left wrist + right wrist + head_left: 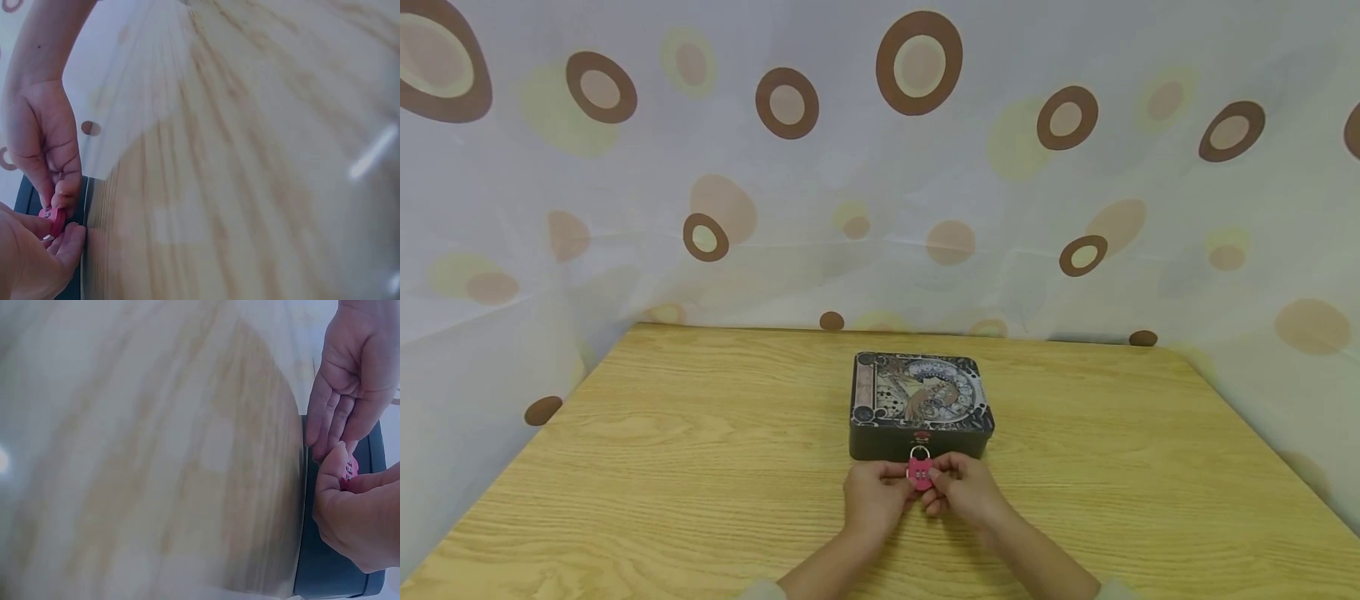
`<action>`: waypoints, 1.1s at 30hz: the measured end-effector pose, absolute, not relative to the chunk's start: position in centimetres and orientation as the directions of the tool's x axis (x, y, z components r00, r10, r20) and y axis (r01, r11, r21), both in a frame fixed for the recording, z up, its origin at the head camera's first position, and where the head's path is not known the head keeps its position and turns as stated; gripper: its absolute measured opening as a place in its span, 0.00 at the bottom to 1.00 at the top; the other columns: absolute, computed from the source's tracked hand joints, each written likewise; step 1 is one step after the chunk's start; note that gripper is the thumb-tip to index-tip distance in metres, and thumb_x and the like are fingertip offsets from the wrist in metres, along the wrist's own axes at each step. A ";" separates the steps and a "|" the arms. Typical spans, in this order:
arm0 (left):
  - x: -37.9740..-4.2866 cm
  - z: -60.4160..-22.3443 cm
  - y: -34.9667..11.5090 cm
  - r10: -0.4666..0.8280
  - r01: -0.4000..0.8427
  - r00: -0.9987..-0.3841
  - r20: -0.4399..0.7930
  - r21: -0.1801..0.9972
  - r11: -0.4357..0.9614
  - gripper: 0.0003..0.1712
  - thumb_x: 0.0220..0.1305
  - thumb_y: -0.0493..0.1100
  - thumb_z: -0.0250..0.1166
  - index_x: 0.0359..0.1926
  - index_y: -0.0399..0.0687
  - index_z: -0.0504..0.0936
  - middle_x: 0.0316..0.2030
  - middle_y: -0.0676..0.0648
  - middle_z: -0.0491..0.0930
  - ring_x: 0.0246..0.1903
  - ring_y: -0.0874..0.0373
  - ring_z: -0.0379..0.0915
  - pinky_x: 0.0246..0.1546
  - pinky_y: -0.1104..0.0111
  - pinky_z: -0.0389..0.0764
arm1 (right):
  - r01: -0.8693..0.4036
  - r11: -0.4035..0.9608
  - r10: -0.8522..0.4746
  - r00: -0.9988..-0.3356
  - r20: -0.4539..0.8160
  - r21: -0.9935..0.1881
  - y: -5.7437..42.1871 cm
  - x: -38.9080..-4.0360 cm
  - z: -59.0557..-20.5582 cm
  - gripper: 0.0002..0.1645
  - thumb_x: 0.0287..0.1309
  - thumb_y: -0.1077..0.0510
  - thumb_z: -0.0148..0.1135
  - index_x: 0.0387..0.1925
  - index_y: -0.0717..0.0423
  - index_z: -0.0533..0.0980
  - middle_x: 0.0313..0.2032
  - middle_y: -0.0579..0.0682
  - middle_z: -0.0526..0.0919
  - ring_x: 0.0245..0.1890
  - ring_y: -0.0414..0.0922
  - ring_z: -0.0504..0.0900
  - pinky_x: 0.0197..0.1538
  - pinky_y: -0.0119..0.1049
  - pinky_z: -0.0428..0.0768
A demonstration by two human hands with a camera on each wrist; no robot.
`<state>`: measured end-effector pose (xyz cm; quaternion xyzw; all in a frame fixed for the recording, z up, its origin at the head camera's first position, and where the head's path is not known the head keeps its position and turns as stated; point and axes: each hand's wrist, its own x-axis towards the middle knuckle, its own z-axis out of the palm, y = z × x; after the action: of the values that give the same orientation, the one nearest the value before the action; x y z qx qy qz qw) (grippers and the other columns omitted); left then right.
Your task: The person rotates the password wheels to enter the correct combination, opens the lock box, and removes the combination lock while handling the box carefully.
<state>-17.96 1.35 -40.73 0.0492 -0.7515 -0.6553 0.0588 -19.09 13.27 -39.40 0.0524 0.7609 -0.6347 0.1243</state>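
A pink combination padlock [920,474] with number dials and a silver shackle hangs at the front of a dark tin box [921,398] with an ornate printed lid. The shackle passes by the box's small front clasp [922,436]; whether it is fastened cannot be made out. My left hand [874,497] pinches the lock body from the left. From the other side my right hand [966,492] pinches it too, thumb at the dials. In the left wrist view the padlock [52,220] is partly covered by fingers; in the right wrist view the padlock [350,470] shows its dials.
The box stands with its lid down on a wood-grain table [700,442]. Behind and at both sides hangs a pale cloth [850,167] with brown and beige ovals, meeting the table's far edge.
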 end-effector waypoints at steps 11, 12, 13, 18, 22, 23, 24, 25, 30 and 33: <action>-17.7 -40.5 1.9 -0.229 0.002 -0.972 0.060 0.969 0.246 0.02 0.44 0.29 0.69 0.24 0.34 0.85 0.22 0.43 0.83 0.22 0.64 0.74 0.22 0.76 0.76 | 0.219 0.151 0.078 -0.975 -0.209 -0.964 12.4 -18.8 -39.7 0.04 0.60 0.72 0.48 0.33 0.75 0.68 0.18 0.52 0.75 0.16 0.39 0.74 0.21 0.29 0.77; -17.7 -40.4 1.9 -0.231 0.001 -0.971 0.059 0.970 0.244 0.02 0.44 0.29 0.69 0.24 0.33 0.85 0.22 0.42 0.84 0.22 0.63 0.75 0.22 0.76 0.76 | 0.215 0.149 0.081 -0.975 -0.205 -0.965 12.3 -18.7 -39.7 0.04 0.60 0.73 0.48 0.32 0.75 0.68 0.18 0.52 0.75 0.16 0.39 0.73 0.21 0.29 0.76; -17.6 -40.4 1.9 -0.232 0.001 -0.971 0.058 0.971 0.240 0.02 0.44 0.29 0.68 0.24 0.33 0.85 0.22 0.42 0.84 0.23 0.63 0.76 0.22 0.76 0.76 | 0.214 0.149 0.084 -0.976 -0.203 -0.965 12.3 -18.7 -39.7 0.04 0.60 0.73 0.48 0.32 0.75 0.68 0.17 0.52 0.75 0.16 0.39 0.73 0.21 0.28 0.76; -17.5 -40.3 2.1 -0.239 -0.031 -0.971 0.015 0.982 0.186 0.03 0.46 0.28 0.66 0.25 0.31 0.85 0.23 0.40 0.84 0.22 0.62 0.77 0.21 0.76 0.78 | 0.221 0.141 0.093 -0.973 -0.209 -0.965 12.2 -18.6 -39.6 0.04 0.60 0.73 0.48 0.32 0.75 0.69 0.16 0.51 0.75 0.15 0.38 0.73 0.20 0.28 0.76; -17.5 -40.4 2.3 -0.268 -0.041 -0.963 0.005 0.985 0.166 0.02 0.45 0.28 0.67 0.25 0.32 0.85 0.22 0.40 0.84 0.22 0.62 0.77 0.20 0.76 0.78 | 0.227 0.138 0.093 -0.972 -0.215 -0.964 12.1 -18.6 -39.6 0.05 0.60 0.73 0.48 0.32 0.76 0.69 0.16 0.50 0.74 0.15 0.38 0.73 0.20 0.27 0.76; -17.5 -40.5 2.4 -0.277 -0.046 -0.961 0.003 0.984 0.171 0.03 0.45 0.29 0.68 0.25 0.32 0.85 0.22 0.41 0.84 0.22 0.63 0.76 0.20 0.76 0.77 | 0.226 0.138 0.092 -0.972 -0.214 -0.964 12.0 -18.6 -39.6 0.05 0.60 0.73 0.48 0.33 0.76 0.69 0.16 0.50 0.74 0.16 0.38 0.73 0.20 0.27 0.76; -17.5 -40.5 2.5 -0.285 -0.046 -0.959 0.005 0.984 0.173 0.03 0.44 0.30 0.69 0.25 0.32 0.85 0.22 0.41 0.84 0.22 0.63 0.76 0.21 0.76 0.77 | 0.226 0.139 0.091 -0.972 -0.215 -0.964 12.0 -18.6 -39.6 0.05 0.60 0.73 0.48 0.33 0.76 0.69 0.17 0.50 0.74 0.16 0.38 0.73 0.21 0.27 0.75; -17.5 -40.5 2.5 -0.294 -0.045 -0.956 0.008 0.984 0.175 0.03 0.44 0.30 0.69 0.24 0.33 0.85 0.22 0.42 0.84 0.22 0.64 0.75 0.21 0.76 0.76 | 0.225 0.143 0.089 -0.973 -0.214 -0.964 12.0 -18.6 -39.6 0.06 0.60 0.73 0.48 0.33 0.77 0.69 0.17 0.50 0.74 0.17 0.38 0.73 0.21 0.27 0.75; -17.5 -40.5 2.6 -0.319 -0.064 -0.948 -0.010 0.985 0.159 0.03 0.44 0.30 0.69 0.24 0.31 0.84 0.21 0.41 0.83 0.23 0.64 0.74 0.22 0.76 0.76 | 0.229 0.161 0.083 -0.972 -0.218 -0.960 12.0 -18.6 -39.5 0.06 0.60 0.72 0.48 0.33 0.77 0.70 0.18 0.50 0.75 0.17 0.37 0.73 0.21 0.26 0.75; -17.5 -40.4 2.5 -0.309 -0.074 -0.951 -0.033 0.990 0.121 0.02 0.46 0.27 0.67 0.24 0.28 0.83 0.22 0.40 0.82 0.22 0.62 0.76 0.22 0.75 0.79 | 0.224 0.175 0.085 -0.974 -0.212 -0.959 12.0 -18.6 -39.6 0.06 0.59 0.72 0.49 0.32 0.76 0.70 0.16 0.49 0.74 0.16 0.37 0.72 0.20 0.26 0.74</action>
<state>-17.45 2.54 -40.42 0.1287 -0.7432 -0.6503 0.0903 -18.58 12.03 -39.61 0.1010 0.7644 -0.6344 0.0549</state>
